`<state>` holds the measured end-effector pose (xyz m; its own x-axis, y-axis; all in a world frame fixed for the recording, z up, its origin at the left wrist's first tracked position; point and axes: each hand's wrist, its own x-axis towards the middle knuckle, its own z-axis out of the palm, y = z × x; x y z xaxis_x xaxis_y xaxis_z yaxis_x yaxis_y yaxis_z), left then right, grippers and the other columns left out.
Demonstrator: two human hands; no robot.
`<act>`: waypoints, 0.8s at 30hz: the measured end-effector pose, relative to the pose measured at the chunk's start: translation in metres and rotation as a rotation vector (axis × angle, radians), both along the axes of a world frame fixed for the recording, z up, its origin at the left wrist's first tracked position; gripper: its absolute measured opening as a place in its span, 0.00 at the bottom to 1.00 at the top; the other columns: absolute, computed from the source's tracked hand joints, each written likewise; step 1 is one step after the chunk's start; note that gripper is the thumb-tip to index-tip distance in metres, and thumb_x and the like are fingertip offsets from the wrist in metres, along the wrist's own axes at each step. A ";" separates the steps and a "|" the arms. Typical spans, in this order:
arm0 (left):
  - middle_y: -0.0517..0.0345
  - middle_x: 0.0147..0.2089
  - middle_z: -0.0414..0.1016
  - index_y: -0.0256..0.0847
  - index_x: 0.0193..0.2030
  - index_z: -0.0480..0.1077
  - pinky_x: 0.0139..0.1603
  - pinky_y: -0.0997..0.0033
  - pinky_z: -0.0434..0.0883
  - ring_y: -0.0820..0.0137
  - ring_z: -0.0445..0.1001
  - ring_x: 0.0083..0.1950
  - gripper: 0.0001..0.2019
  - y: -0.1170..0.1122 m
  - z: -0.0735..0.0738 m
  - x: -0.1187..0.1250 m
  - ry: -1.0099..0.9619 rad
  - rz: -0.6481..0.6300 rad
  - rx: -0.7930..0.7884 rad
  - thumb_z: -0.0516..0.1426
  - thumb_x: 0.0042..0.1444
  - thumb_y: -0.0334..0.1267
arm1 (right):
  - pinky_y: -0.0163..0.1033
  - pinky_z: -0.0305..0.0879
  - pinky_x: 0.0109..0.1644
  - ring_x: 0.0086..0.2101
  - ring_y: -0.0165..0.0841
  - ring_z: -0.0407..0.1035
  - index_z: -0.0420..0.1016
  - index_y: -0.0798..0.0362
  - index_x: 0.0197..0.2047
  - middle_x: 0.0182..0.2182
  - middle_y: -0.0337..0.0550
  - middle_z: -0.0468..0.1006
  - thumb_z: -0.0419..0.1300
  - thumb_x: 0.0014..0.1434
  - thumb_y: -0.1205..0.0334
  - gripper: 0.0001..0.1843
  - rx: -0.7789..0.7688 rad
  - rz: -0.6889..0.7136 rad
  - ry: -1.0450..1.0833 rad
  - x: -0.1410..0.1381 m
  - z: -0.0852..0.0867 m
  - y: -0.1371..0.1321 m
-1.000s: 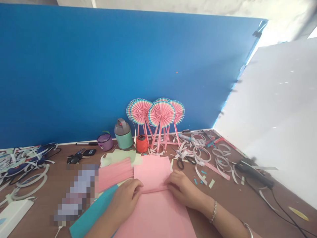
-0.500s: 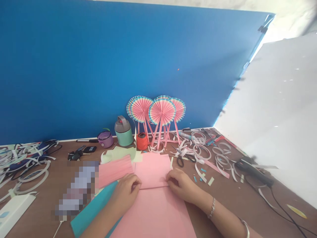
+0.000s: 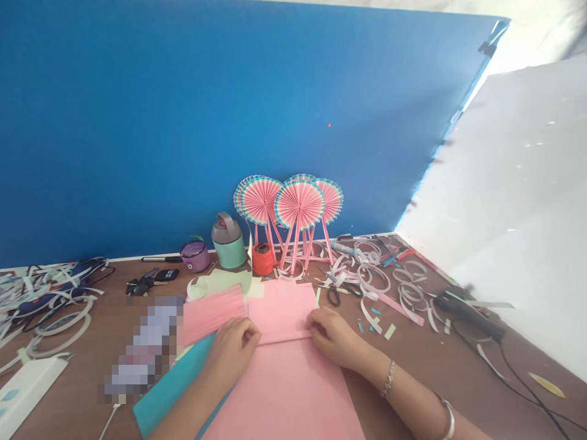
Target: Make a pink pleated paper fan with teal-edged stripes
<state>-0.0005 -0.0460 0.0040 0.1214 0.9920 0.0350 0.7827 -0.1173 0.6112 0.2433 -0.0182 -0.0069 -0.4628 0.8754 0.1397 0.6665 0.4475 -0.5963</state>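
A long sheet of pink paper [image 3: 288,391] lies in front of me, with a narrow fold running across it. At the left end of that fold, my left hand [image 3: 235,347] pinches the paper between thumb and curled fingers. My right hand [image 3: 332,335], wearing a bracelet at the wrist, grips the right end the same way. The paper's far part [image 3: 279,305] is flat beyond the fold. Under my left forearm is a teal sheet [image 3: 177,385], and a pleated pink paper [image 3: 213,311] sits just beyond my left hand.
Several pink paper fans [image 3: 300,206] stand against the blue board [image 3: 183,122]. Before it are a teal flask [image 3: 229,244], a red string spool [image 3: 263,260] and a purple pot [image 3: 195,255]. Scissors [image 3: 337,294], paper strips [image 3: 373,278] and a glue gun [image 3: 470,313] lie right, a power strip [image 3: 30,391] left.
Both hands stay on the fold, almost still. The fold and hands sit very slightly higher in view, and the camera view has shifted a little.
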 end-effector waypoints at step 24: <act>0.59 0.32 0.72 0.43 0.28 0.66 0.40 0.65 0.61 0.65 0.69 0.38 0.07 -0.005 0.001 0.001 0.062 -0.024 -0.030 0.48 0.52 0.33 | 0.36 0.58 0.38 0.34 0.35 0.66 0.73 0.54 0.33 0.29 0.43 0.75 0.51 0.51 0.74 0.11 -0.052 -0.053 -0.030 -0.003 0.000 0.001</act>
